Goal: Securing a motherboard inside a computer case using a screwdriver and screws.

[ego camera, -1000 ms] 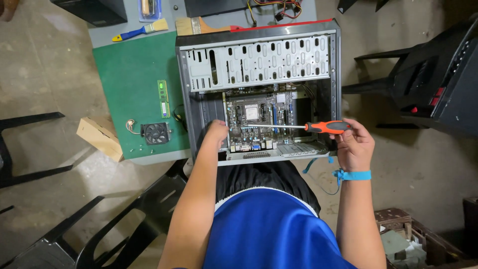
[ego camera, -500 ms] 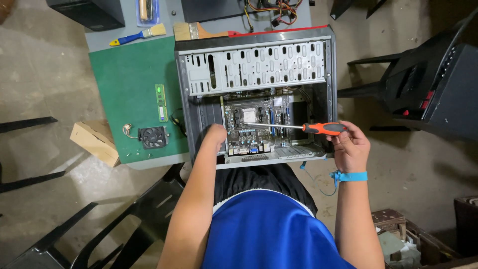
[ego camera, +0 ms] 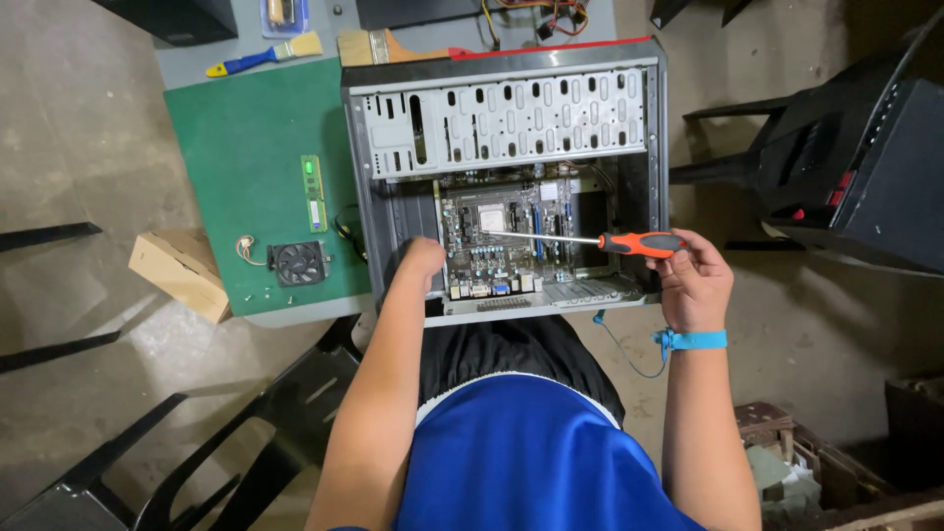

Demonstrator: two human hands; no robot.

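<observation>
An open computer case (ego camera: 506, 177) lies on its side at the near edge of a grey table (ego camera: 197, 64), its motherboard (ego camera: 506, 241) facing up. The right hand (ego camera: 696, 280) is closed around the orange-and-black handle of a screwdriver (ego camera: 590, 240), gripping it at the case's right wall; the metal shaft runs nearly level to the left, away from the hand, with its tip over the middle of the motherboard. A blue wrist strap (ego camera: 693, 340) circles the right wrist, a thin cord trailing from it. The left hand (ego camera: 421, 261) reaches into the lower left of the case, fingers curled down beside the motherboard's left edge; whether it grips anything there cannot be told. To the left of the case lies a green mat (ego camera: 246, 167), carrying a memory stick (ego camera: 313, 192) and a small black fan (ego camera: 298, 263). A brush with a blue and yellow handle (ego camera: 264, 56) rests at the table's far edge.
</observation>
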